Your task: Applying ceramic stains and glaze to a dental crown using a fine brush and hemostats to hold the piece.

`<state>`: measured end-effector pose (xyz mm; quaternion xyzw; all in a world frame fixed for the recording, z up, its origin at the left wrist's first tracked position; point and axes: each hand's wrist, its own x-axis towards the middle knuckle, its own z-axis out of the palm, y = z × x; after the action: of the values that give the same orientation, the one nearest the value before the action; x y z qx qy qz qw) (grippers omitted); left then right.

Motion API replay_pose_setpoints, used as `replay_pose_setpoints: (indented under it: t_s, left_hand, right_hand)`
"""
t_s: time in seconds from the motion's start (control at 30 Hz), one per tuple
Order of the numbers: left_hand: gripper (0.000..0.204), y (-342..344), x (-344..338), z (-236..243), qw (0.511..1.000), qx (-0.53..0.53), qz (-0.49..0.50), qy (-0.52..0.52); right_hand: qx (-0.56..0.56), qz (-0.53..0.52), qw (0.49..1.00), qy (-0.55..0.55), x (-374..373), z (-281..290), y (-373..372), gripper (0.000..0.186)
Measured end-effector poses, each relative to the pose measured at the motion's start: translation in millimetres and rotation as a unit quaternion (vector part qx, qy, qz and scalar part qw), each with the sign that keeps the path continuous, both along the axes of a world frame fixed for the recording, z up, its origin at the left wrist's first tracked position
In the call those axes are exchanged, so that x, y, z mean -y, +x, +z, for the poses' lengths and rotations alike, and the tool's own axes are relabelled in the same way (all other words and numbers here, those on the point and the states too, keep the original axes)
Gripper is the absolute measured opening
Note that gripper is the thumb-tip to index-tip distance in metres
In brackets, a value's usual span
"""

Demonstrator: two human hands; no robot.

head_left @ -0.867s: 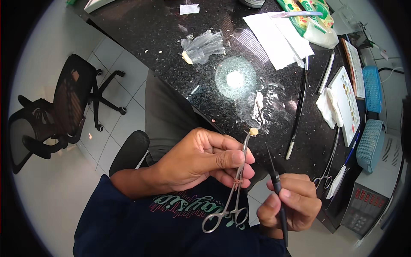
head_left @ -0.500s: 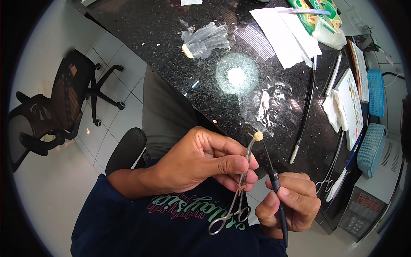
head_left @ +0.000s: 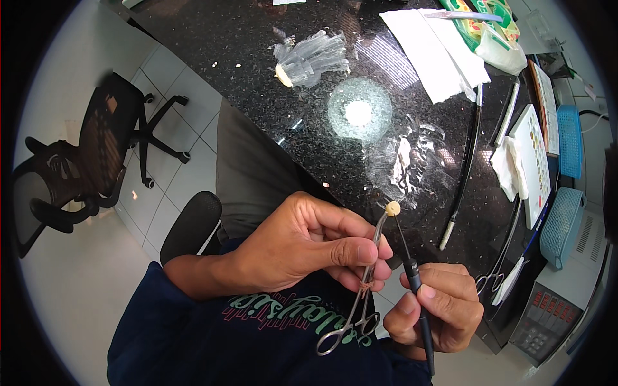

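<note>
My left hand (head_left: 322, 248) grips steel locking forceps (head_left: 357, 302), with a reddish band wound round their shanks, near the table's front edge. At the forceps' tip is a small, round, cream piece (head_left: 393, 209). My right hand (head_left: 444, 309) is closed on a slim black tool (head_left: 414, 276) whose thin metal point reaches up to the cream piece; whether it touches I cannot tell. Just beyond, white smears (head_left: 404, 161) mark the speckled black table (head_left: 257, 96).
White paper sheets (head_left: 425, 58), a green packet (head_left: 483, 26), a long black rod (head_left: 465, 174), tissue (head_left: 505, 167), a swatch board (head_left: 534, 193), blue baskets (head_left: 560, 225) and a metal box (head_left: 547, 309) line the right. A clear crumpled sheet (head_left: 312, 58) lies farther back. A chair (head_left: 103, 128) stands left.
The forceps and cream piece have moved slightly right and down, and the black tool's point now meets or nearly meets the piece. The view has shifted slightly.
</note>
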<state>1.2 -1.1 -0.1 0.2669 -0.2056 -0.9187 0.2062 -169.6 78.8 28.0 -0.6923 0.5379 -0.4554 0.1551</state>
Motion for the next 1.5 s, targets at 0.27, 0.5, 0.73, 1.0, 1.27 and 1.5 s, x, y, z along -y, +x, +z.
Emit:
replay_pose_setpoints:
  t_s: [0.27, 0.5, 0.73, 1.0, 1.27, 1.5]
  left_hand:
    - [0.027, 1.0, 0.0, -0.6, 1.000, 0.001, -0.001, -0.004]
    - [0.028, 0.6, -0.1, 0.2, 1.000, 0.001, -0.003, 0.000]
    - [0.028, 1.0, -0.2, -0.2, 1.000, -0.002, -0.005, -0.003]
    - [0.027, 2.7, 0.7, -0.9, 1.000, -0.007, -0.012, -0.001]
    - [0.027, 1.8, 0.5, 1.2, 1.000, 0.005, -0.008, 0.003]
    - [0.026, 1.2, -0.8, 0.2, 1.000, -0.003, 0.000, -0.001]
  right_hand:
    - [-0.001, 0.008, 1.000, 0.002, 0.0, 0.1, -1.5, 0.023]
    - [-0.005, 0.006, 1.000, 0.010, 0.0, 1.9, -2.1, 0.023]
    - [-0.001, 0.003, 1.000, 0.013, -0.6, 1.9, -1.9, 0.023]
    - [0.001, 0.003, 1.000, 0.012, -0.8, 1.9, -2.9, 0.024]
    - [-0.018, -0.017, 1.000, 0.006, -2.1, 3.3, 1.4, 0.024]
    - [-0.017, -0.012, 1.000, 0.006, -1.5, 4.4, 2.4, 0.024]
